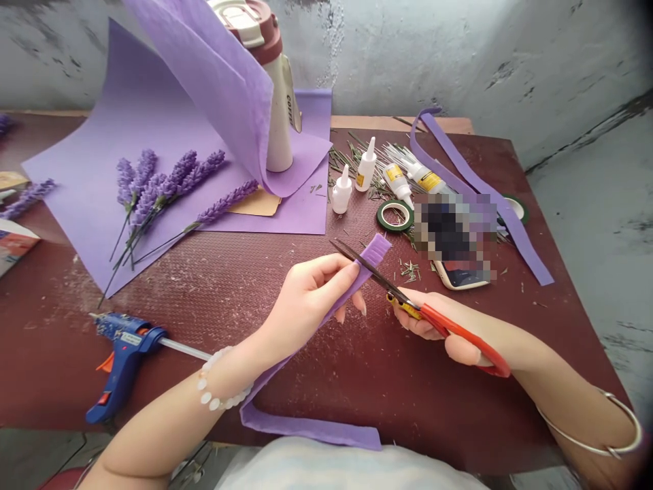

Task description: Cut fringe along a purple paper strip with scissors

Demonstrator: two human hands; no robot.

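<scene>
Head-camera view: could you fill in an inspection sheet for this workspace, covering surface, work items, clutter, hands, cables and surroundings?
Surface: dark red textured tabletop, whitish specks on it.
Work items: long purple felt-like strip, slits at one end; red-handled metal scissors at that end.
Clutter: purple flower sprigs, blue plastic glue gun, small white plastic bottles, tall cream tumbler with dark red lid, partly pixelated phone.
Hands: left hand pinches the strip; right hand holds the scissors.
Cables: thin dark line below the table edge, lower left; cannot tell whether a cable.
Surroundings: mottled grey wall behind.
</scene>
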